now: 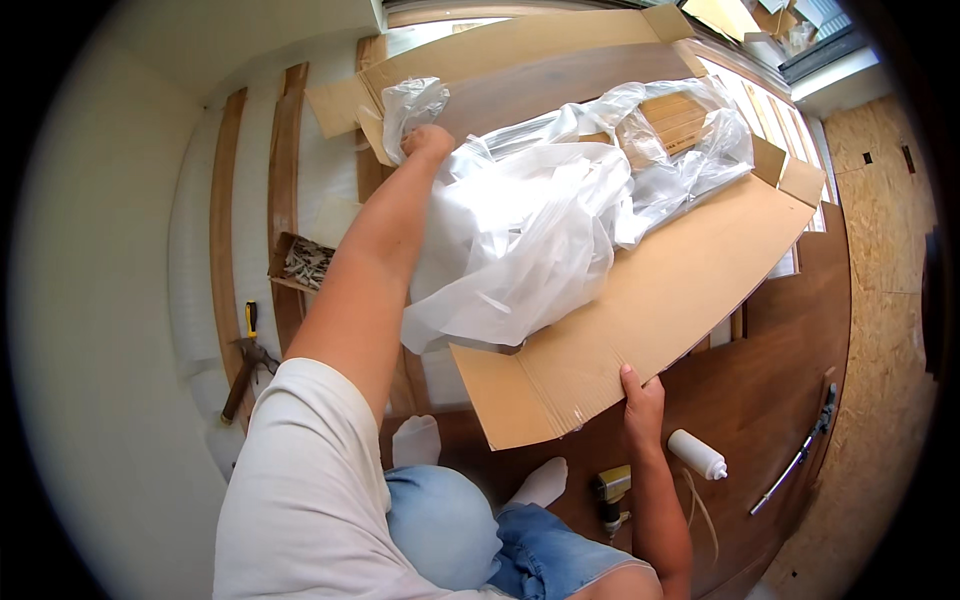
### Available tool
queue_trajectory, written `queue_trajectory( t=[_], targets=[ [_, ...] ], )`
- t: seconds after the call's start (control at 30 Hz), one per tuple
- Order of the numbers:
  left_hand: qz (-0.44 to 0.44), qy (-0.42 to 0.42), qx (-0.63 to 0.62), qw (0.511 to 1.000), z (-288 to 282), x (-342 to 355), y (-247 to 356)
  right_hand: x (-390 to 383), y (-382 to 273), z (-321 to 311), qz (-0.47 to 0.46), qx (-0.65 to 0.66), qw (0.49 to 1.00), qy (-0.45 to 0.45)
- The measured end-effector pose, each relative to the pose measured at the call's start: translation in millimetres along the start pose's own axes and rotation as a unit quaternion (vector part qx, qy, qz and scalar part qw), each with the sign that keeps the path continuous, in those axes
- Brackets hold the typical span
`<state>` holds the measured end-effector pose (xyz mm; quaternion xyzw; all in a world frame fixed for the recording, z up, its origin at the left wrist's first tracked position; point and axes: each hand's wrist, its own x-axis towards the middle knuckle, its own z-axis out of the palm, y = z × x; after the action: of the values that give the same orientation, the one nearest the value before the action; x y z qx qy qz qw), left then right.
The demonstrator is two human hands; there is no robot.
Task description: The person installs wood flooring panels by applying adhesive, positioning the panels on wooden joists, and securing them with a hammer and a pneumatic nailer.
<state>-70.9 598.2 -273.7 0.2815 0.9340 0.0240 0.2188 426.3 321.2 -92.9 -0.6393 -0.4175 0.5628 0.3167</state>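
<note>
Fingers of left hand (430,144) clutching plastic (520,260), right hand's (645,405) gripping near flap (650,310); carton (510,45) open, plank (560,85) part-bared, plastic still to clear.

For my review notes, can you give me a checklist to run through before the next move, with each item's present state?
1. Left hand gripping the plastic film: ok, closed on it near the carton's far-left corner.
2. Right hand holding the near flap: ok, thumb on top at the edge.
3. Right fingers' grip underneath: cannot tell, hidden by the flap.
4. Carton open: ok, long flaps spread.
5. Film clear of the opening: not ok, bunched across it.
6. Space beside the right foot free of tools: not ok, a yellow-and-black power tool is there.
</note>
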Motion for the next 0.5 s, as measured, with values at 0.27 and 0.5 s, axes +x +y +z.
queue_trajectory(
  t=[0.27, 0.5],
  targets=[
    [0.055, -0.077, -0.204, 0.974, -8, 25, -29, -1, -23, 19, -0.035, -0.05, 0.998, 0.03],
    [-0.127, -0.016, -0.646, 0.753, -37, 2, 1, 1, -15, 22, -0.062, -0.027, 0.997, 0.033]
  ],
)
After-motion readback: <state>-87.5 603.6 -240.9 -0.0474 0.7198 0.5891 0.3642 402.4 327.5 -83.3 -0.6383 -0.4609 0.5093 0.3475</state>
